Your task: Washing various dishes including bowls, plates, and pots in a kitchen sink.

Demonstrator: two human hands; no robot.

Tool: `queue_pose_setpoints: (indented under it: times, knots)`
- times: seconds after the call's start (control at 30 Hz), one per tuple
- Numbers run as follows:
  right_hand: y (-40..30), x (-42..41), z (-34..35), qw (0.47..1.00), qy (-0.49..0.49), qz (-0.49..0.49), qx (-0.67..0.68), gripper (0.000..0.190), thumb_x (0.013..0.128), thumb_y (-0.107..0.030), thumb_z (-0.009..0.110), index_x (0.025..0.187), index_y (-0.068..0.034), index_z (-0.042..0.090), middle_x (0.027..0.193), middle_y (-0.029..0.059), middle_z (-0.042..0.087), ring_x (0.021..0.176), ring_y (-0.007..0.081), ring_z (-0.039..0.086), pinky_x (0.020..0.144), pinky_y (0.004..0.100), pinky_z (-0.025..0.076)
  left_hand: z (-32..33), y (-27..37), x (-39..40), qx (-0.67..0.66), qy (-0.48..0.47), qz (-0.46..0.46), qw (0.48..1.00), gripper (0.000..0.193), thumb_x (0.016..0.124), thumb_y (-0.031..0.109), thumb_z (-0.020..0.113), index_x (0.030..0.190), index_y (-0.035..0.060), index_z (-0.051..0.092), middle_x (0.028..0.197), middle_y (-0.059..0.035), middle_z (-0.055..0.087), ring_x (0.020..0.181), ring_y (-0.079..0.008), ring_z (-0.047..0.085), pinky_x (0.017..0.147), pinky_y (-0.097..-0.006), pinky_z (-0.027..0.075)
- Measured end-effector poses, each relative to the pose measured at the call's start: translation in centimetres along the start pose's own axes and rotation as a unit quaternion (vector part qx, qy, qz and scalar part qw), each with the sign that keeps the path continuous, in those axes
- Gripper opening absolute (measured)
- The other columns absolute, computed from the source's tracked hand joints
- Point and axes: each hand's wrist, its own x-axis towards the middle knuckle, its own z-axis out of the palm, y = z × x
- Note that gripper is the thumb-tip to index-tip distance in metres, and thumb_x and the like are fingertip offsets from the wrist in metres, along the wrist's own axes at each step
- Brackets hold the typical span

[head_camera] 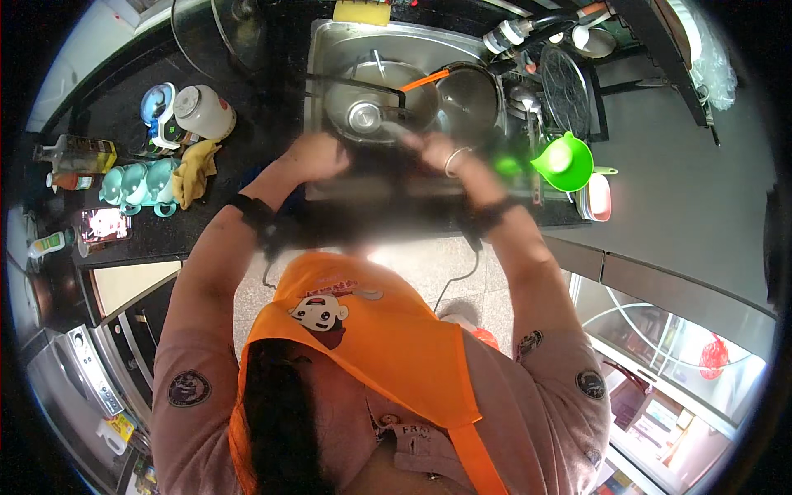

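My left hand (318, 156) is at the left part of the sink's front edge, fingers curled; whether it grips anything is hidden by blur. My right hand (433, 148) is over the front of the stainless steel sink (322, 46), near the metal pot and pan, with fingers pointing left; it is blurred too. Beyond the hands a wide metal pot (340, 83) stands in the sink with a small round metal vessel (365, 117) in or above it. Right beside it lies a dark pan (467, 102). An orange-handled utensil (425, 80) lies across the rims. The black faucet (365, 83) reaches over the pot.
A white jar (204, 112), teal cups (135, 182), a tan cloth (195, 173) and a phone (106, 224) stand or lie on the left counter. At right are a green plastic vessel (563, 162), spoons (525, 99) and a round wire rack (564, 93). A yellow sponge (362, 12) lies behind the sink.
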Motion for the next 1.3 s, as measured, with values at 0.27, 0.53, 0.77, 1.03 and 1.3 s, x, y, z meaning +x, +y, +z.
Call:
queue_pose_setpoints:
  times: [0.27, 0.53, 0.77, 1.03, 1.3]
  knots:
    - [0.8, -1.9, 3.4, 0.998, 0.059, -0.028, 0.017, 0.070, 0.090, -0.056, 0.028, 0.081, 0.003, 0.065, 0.082, 0.0241, 0.062, 0.087, 0.0420, 0.058, 0.081, 0.0437, 0.043, 0.4, 0.4, 0.1, -0.008, 0.027, 0.001, 1.000, 0.036, 0.077, 0.030, 0.049, 0.064, -0.0014, 0.062, 0.069, -0.0209, 0.061, 0.068, -0.0374, 0.060, 0.068, -0.0437, 0.049]
    - [3.2, -1.2, 5.2, 0.995, 0.077, -0.023, 0.053, 0.068, 0.090, -0.054, 0.032, 0.081, 0.006, 0.063, 0.079, 0.0260, 0.061, 0.084, 0.0409, 0.058, 0.078, 0.0422, 0.044, -0.7, 2.0, 0.5, 0.002, 0.009, -0.024, 1.000, 0.037, 0.079, 0.030, 0.048, 0.068, -0.0021, 0.064, 0.075, -0.0209, 0.062, 0.075, -0.0358, 0.061, 0.072, -0.0436, 0.049]
    - [1.8, -2.1, 5.0, 0.975, 0.061, 0.082, 0.196, 0.066, 0.090, -0.054, 0.034, 0.075, 0.004, 0.062, 0.071, 0.0208, 0.062, 0.075, 0.0358, 0.061, 0.072, 0.0400, 0.045, -0.4, 2.6, 0.2, -0.005, -0.001, -0.042, 0.999, 0.038, 0.080, 0.031, 0.048, 0.073, -0.0027, 0.065, 0.079, -0.0210, 0.063, 0.078, -0.0357, 0.061, 0.074, -0.0424, 0.049]
    - [1.5, -1.8, 5.0, 0.985, 0.113, 0.008, 0.130, 0.070, 0.090, -0.056, 0.030, 0.080, 0.005, 0.064, 0.077, 0.0230, 0.062, 0.082, 0.0407, 0.058, 0.078, 0.0414, 0.044, -0.5, 2.2, -0.3, -0.018, -0.009, -0.046, 0.999, 0.037, 0.080, 0.030, 0.048, 0.074, -0.0022, 0.065, 0.081, -0.0208, 0.063, 0.079, -0.0349, 0.061, 0.075, -0.0430, 0.049]
    - [1.0, -1.8, 4.1, 0.988, 0.038, 0.049, 0.143, 0.068, 0.088, -0.057, 0.035, 0.082, 0.006, 0.061, 0.076, 0.0224, 0.062, 0.074, 0.0359, 0.060, 0.072, 0.0398, 0.045, 0.0, 2.0, 0.0, 0.004, 0.011, -0.038, 0.999, 0.037, 0.080, 0.030, 0.048, 0.074, -0.0019, 0.065, 0.080, -0.0203, 0.063, 0.079, -0.0346, 0.062, 0.075, -0.0421, 0.049]
